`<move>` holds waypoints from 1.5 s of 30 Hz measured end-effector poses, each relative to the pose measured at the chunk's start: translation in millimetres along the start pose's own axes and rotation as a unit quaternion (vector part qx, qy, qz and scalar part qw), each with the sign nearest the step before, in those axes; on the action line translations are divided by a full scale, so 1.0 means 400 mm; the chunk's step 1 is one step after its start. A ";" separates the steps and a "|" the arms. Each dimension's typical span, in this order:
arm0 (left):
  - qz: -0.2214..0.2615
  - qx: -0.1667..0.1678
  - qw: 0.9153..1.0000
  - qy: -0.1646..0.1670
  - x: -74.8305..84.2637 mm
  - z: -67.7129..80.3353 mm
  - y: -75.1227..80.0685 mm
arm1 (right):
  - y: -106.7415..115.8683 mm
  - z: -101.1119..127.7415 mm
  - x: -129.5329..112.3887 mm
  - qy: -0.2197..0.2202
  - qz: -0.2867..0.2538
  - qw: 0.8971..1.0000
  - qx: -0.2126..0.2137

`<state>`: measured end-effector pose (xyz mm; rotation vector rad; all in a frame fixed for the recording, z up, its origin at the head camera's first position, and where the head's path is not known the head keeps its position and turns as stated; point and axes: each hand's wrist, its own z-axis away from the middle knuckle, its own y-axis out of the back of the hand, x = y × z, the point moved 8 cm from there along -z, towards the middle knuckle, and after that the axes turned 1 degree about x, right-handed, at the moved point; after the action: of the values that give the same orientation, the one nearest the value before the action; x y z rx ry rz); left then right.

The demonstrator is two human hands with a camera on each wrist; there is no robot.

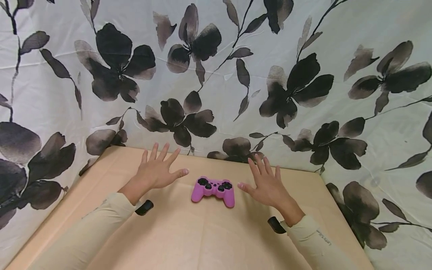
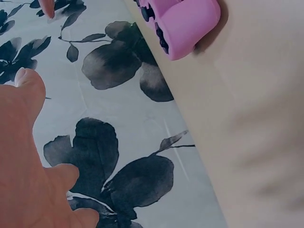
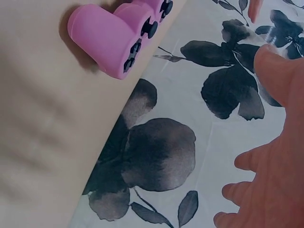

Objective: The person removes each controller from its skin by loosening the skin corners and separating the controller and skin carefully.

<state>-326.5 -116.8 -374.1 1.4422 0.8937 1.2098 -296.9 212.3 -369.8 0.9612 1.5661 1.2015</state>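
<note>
A pink game controller point(image 1: 213, 191) with black buttons and sticks lies on a beige table point(image 1: 189, 240), between my two hands. My left hand point(image 1: 158, 170) hovers to its left with fingers spread straight, holding nothing. On the other side my right hand point(image 1: 266, 183) is spread the same way, its thumb close to the controller's right grip but apart from it. In the left wrist view the controller point(image 2: 183, 23) shows at the top beside my palm point(image 2: 28, 161). The right wrist view catches one pink grip of the controller point(image 3: 114, 35) and my right hand point(image 3: 275, 156).
A white cloth with large black flowers point(image 1: 236, 75) hangs behind and around the table on all far sides. The table's back edge point(image 1: 209, 159) runs just beyond my fingertips. A black strap piece point(image 1: 144, 207) sits at each wrist.
</note>
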 end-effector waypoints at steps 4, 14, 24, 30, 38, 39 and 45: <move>0.000 0.001 1.000 -0.001 -0.001 -0.003 -0.010 | -0.008 -0.002 0.002 0.000 -0.001 1.000 0.001; 0.008 0.004 1.000 -0.003 0.001 -0.010 -0.027 | -0.042 -0.006 0.005 -0.007 -0.018 1.000 -0.008; 0.006 0.004 1.000 0.004 -0.008 -0.009 -0.041 | -0.058 -0.001 0.004 -0.002 -0.016 1.000 -0.011; 0.007 0.010 1.000 0.004 -0.009 -0.002 -0.048 | -0.064 -0.003 0.001 0.002 -0.019 1.000 -0.012; 0.011 0.003 1.000 -0.001 -0.016 0.016 -0.065 | -0.071 0.023 -0.020 -0.005 -0.018 1.000 -0.010; 0.012 0.002 1.000 -0.002 -0.016 0.018 -0.067 | -0.074 0.027 -0.023 -0.006 -0.020 1.000 -0.011; 0.022 0.006 1.000 -0.010 -0.017 0.036 -0.079 | -0.085 0.049 -0.036 -0.010 -0.023 1.000 -0.011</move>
<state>-311.9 -119.8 -406.1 1.4887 0.8608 1.2226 -275.8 196.4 -402.4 0.9160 1.5490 1.1712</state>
